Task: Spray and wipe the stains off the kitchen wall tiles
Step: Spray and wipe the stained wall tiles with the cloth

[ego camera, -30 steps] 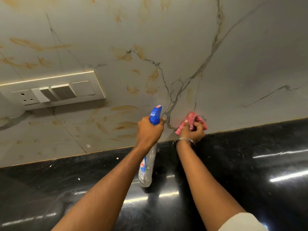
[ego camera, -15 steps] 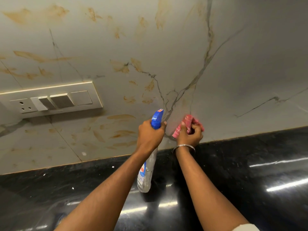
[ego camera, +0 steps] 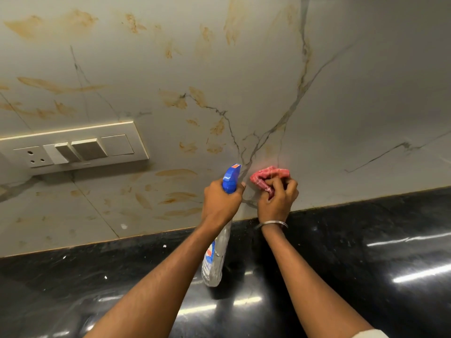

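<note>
Wiping low on wall [ego camera: 366, 93]; bulk of stains [ego camera: 180, 193] untouched, left of hands.

Risks: overspray onto socket plate [ego camera: 73, 150] just above the stain patch, from aiming leftward; runoff streaking the glossy counter [ego camera: 366, 240], from heavy spraying; dropped bottle [ego camera: 214, 259], from a neck-only grip with the body dangling over counter; smearing instead of lifting, from a bunched cloth [ego camera: 268, 175] with little contact area. Pose: both arms stretched forward, hands side by side, close but apart, just above counter edge; left hand [ego camera: 220, 203] wrapped round bottle neck, blue head up and toward wall, trigger finger hidden, can't tell if squeezing; right hand [ego camera: 278, 201] clenched round cloth, apparently pressing it to wall; bangle [ego camera: 272, 223] at wrist.
</note>
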